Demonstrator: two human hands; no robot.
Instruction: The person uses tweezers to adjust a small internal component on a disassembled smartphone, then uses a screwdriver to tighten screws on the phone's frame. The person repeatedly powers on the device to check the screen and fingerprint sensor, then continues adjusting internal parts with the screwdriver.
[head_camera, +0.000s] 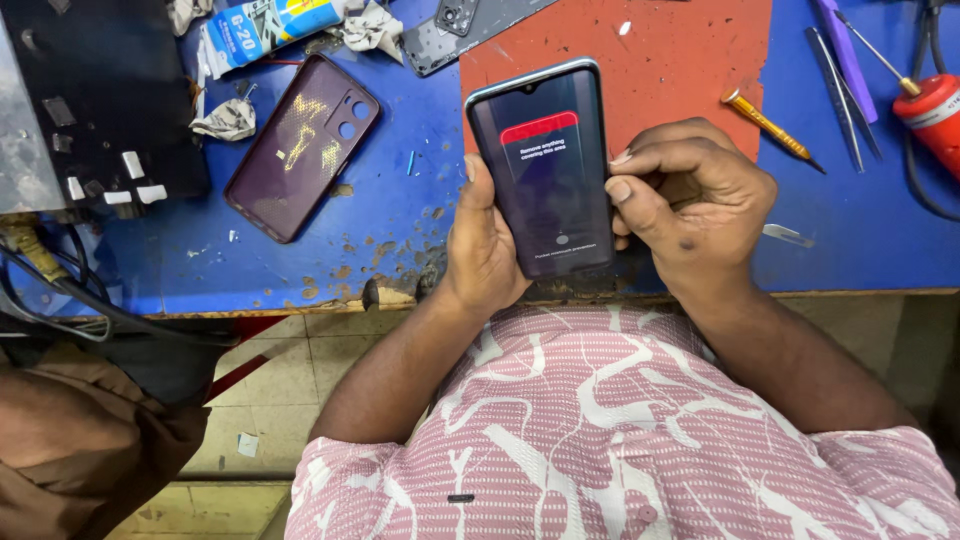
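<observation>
Dark glass-fronted smartphone (542, 170), its lit screen showing a red banner, sits upright between both hands above the worn blue workbench (400, 220). Left hand (484, 240) cradles its lower left edge, fingers wrapped behind; right hand (690, 200) curls against its right edge, thumb pressing. Maroon phone back cover (303, 146) lies left of the left hand.

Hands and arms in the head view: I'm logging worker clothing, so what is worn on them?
Both the left hand and right hand are bare: no gloves, rings or watch visible. The forearms are uncovered too. Short sleeves of a pink shirt with white branching lines and fine dotted stripes end near the elbows.
</observation>
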